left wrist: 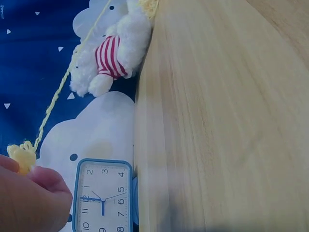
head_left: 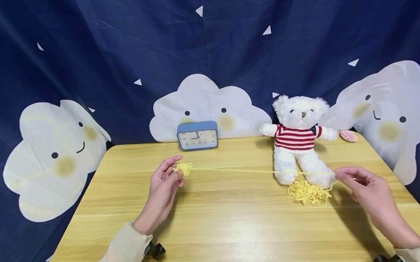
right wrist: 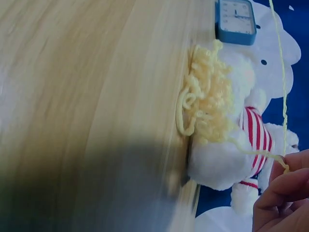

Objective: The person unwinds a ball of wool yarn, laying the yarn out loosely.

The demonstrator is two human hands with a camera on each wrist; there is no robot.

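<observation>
My left hand pinches a small bundle of yellow yarn between thumb and fingers, above the left half of the table. From it a single yarn strand stretches nearly straight across to my right hand, which pinches it between thumb and fingertips. A loose, curly pile of the same yarn lies on the table at the feet of a white teddy bear. In the right wrist view, a strand runs from this pile up to my right fingertips. Loops of the bundle stick out above my left thumb.
A blue alarm clock stands at the table's back edge. The teddy bear, in a red-and-white striped shirt, sits at the back right beside a small pink disc. A dark blue curtain with cloud prints hangs behind the wooden table.
</observation>
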